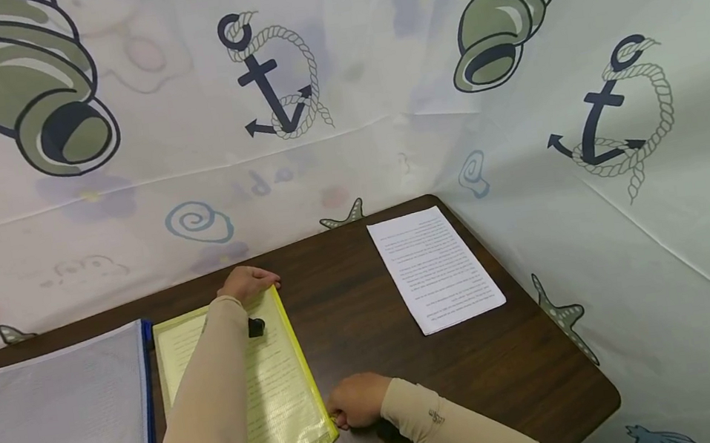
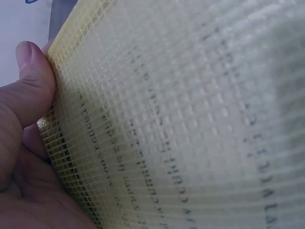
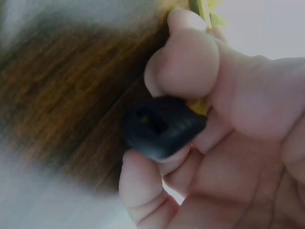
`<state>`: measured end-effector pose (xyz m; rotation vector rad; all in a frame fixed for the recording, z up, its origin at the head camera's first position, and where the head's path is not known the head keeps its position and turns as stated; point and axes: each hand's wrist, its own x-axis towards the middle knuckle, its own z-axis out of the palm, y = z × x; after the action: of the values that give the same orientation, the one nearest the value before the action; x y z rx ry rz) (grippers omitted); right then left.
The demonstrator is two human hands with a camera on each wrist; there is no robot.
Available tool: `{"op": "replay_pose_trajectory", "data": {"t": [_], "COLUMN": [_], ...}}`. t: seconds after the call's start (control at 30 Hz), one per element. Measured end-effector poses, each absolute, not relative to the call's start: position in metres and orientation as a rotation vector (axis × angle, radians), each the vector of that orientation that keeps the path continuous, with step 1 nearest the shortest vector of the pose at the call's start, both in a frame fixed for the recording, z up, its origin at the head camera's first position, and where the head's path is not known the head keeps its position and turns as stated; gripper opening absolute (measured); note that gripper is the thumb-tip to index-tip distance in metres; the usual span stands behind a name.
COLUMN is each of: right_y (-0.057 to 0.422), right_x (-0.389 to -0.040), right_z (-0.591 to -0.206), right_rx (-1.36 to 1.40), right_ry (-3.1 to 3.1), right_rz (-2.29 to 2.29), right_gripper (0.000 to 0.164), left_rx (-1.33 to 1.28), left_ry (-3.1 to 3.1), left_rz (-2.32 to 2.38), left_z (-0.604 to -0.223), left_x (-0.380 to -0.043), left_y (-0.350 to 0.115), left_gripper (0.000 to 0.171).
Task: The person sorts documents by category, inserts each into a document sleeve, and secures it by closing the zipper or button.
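A yellow mesh zipper pouch [image 1: 282, 381] with printed paper inside lies on the dark wooden table. At its far right corner, my left hand [image 1: 245, 284] pinches the edge; in the left wrist view the thumb [image 2: 35, 78] presses on the mesh [image 2: 157, 119], and the printed lines show through. By the near right corner, my right hand [image 1: 360, 400] pinches the zipper pull. Its black tab [image 3: 162, 126] sticks out between the fingers in the right wrist view, joined to a yellow part. The fingers partly hide the slider.
Left of the yellow pouch lies a whitish mesh pouch [image 1: 66, 431] with a blue edge. A stack of printed sheets [image 1: 438, 270] rests at the table's far right. Patterned cloth [image 1: 361, 63] hangs behind and to the right of the table [image 1: 350, 289].
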<state>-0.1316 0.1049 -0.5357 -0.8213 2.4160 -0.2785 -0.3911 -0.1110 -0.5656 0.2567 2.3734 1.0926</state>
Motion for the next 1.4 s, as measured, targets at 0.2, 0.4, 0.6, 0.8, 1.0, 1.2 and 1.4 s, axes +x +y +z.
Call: {"op": "replay_pose_trajectory", "data": {"t": [0.2, 0.4, 0.6, 0.8, 1.0, 1.2, 1.4], "right_y": [0.106, 0.107, 0.107, 0.110, 0.112, 0.111, 0.110], "right_x": [-0.134, -0.134, -0.124, -0.113, -0.113, -0.113, -0.113], "right_z": [-0.538, -0.538, -0.542, -0.545, -0.546, -0.540, -0.537], "right_rx": [-0.803, -0.799, -0.873, -0.924, -0.904, -0.894, -0.866], "right_ry": [2.374, 2.376, 2.474, 2.489, 2.455, 2.449, 2.431], "right_rz": [-0.283, -0.283, -0.185, -0.175, -0.225, -0.221, -0.234], "right_gripper": [0.031, 0.030, 0.038, 0.042, 0.039, 0.037, 0.036], "left_rx": [0.285, 0.289, 0.302, 0.328, 0.321, 0.318, 0.315], "left_ry": [2.370, 2.348, 2.342, 2.312, 2.314, 2.321, 2.326], "left_rz": [1.100, 1.114, 1.113, 1.152, 1.133, 1.152, 1.135], "left_z": [-0.564, -0.564, -0.564, -0.566, -0.568, -0.565, -0.564], "left_x": [-0.389, -0.391, -0.390, -0.390, -0.389, -0.387, -0.388], "left_y": [-0.111, -0.111, -0.109, -0.110, -0.110, -0.109, -0.110], "left_gripper": [0.029, 0.030, 0.028, 0.029, 0.028, 0.028, 0.029]}}
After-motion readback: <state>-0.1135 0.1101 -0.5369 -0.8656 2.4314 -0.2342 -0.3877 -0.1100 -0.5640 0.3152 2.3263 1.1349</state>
